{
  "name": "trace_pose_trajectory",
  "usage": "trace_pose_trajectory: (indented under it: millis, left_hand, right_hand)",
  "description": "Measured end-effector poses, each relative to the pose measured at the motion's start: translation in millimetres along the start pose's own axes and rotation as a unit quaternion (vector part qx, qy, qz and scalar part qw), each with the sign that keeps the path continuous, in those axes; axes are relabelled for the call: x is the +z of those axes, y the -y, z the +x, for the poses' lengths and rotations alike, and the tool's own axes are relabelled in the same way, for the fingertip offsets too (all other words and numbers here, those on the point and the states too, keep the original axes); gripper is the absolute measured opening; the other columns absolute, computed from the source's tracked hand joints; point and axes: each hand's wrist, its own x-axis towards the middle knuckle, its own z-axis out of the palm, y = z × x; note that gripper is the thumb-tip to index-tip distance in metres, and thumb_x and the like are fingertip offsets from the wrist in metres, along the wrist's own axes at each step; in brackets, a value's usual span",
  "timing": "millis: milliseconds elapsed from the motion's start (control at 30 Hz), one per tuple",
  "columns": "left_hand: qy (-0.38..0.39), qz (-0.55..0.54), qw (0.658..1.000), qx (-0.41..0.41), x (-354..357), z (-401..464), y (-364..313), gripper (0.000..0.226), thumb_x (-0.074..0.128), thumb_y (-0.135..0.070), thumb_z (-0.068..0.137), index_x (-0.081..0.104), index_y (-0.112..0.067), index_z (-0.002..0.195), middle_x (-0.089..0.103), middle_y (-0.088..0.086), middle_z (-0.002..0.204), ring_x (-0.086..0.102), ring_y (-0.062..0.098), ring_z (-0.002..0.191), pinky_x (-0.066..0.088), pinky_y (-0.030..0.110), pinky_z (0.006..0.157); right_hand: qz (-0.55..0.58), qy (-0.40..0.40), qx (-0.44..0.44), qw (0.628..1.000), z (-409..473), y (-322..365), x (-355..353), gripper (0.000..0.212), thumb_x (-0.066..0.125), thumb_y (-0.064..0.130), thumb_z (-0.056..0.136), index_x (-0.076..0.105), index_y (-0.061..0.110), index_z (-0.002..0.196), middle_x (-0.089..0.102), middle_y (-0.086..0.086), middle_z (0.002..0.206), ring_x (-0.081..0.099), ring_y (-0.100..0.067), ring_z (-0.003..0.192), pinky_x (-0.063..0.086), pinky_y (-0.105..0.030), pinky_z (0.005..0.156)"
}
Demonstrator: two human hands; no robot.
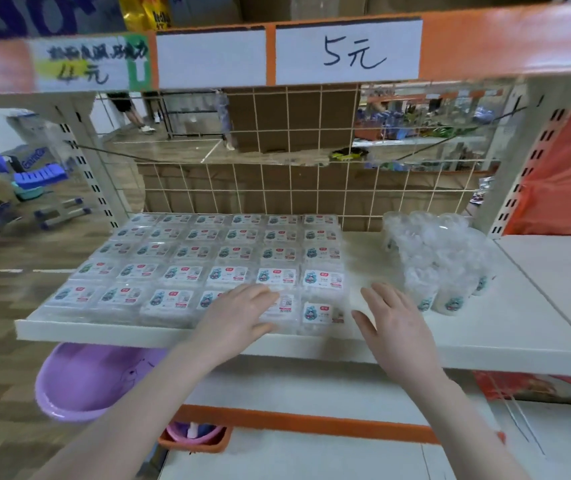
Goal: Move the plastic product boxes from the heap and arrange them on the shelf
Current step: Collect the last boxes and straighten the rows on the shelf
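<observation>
The clear plastic boxes (208, 268) lie flat on the white shelf (485, 334) in a tidy grid, 6 columns across and 5 rows deep, filling its left and middle part right up to the front edge. Each box carries a white label with a small blue cartoon figure and a red mark.

The left hand (239, 315) rests palm down on the front row, its straight fingers lying over the box in the 5th column and partly hiding the one in the 4th. The right hand (393, 323) is spread, fingers straight and slightly apart, above the bare strip of shelf just right of the last column; whether it touches the shelf is unclear. It holds nothing.

Just beyond the right hand stands a cluster of clear plastic cups (436, 261) with the same blue figure on them, upright near the shelf's right part.

Behind the shelf runs a wire grid (277, 188) with brown cardboard (294, 116) behind it. Above, an orange rail holds a white price sign (348, 51) reading "5元". Below the shelf, at the left, sits a purple basin (83, 379).
</observation>
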Motion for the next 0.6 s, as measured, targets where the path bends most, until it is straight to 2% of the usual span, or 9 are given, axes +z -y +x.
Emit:
trace_pose_trajectory:
  millis: [133,300,367,467,600]
  left_hand:
    - [-0.035,-0.025,0.999,0.032,1,-6,8,0.053,0.057,-0.043,0.089,0.047,-0.022,0.136,0.045,-0.004,0.14,0.038,0.016,0.131,0.033,0.031,0.104]
    - [-0.031,-0.035,0.996,0.071,6,0,-8,0.063,0.047,-0.049,0.092,0.024,-0.028,0.147,0.023,-0.008,0.154,0.015,0.011,0.142,0.021,0.032,0.114]
    - [-0.034,-0.052,0.995,0.083,7,4,-24,0.065,0.046,-0.049,0.092,0.02,-0.028,0.149,0.019,-0.009,0.155,0.012,0.011,0.143,0.016,0.032,0.115]
    - [-0.036,-0.081,0.991,0.104,7,11,-54,0.068,0.048,-0.047,0.093,0.017,-0.026,0.149,0.016,-0.009,0.156,0.01,0.01,0.144,0.012,0.029,0.115]
    - [-0.044,-0.098,0.983,0.149,8,32,-104,0.069,0.052,-0.045,0.091,0.02,-0.022,0.149,0.02,-0.006,0.155,0.015,0.012,0.142,0.017,0.029,0.114]
  right_hand:
    - [-0.023,-0.027,0.069,0.997,-25,10,-3,0.032,0.075,0.011,0.077,0.066,-0.006,0.103,0.065,-0.023,0.106,0.062,-0.042,0.099,0.052,-0.049,0.082]
    - [-0.069,-0.036,0.176,0.981,-67,8,-13,0.035,0.079,0.005,0.071,0.066,-0.009,0.1,0.066,-0.027,0.1,0.063,-0.043,0.096,0.052,-0.05,0.079]
    - [-0.086,-0.036,0.204,0.974,-83,1,-21,0.034,0.08,0.004,0.07,0.066,-0.009,0.098,0.066,-0.026,0.095,0.063,-0.044,0.09,0.052,-0.049,0.077]
    - [-0.096,-0.039,0.252,0.962,-100,-14,-42,0.034,0.074,0.01,0.078,0.065,-0.009,0.104,0.065,-0.025,0.1,0.061,-0.043,0.094,0.051,-0.049,0.082]
    - [-0.123,-0.073,0.283,0.948,-121,-41,-72,0.025,0.072,0.012,0.08,0.065,-0.004,0.097,0.065,-0.02,0.097,0.061,-0.039,0.091,0.049,-0.044,0.078]
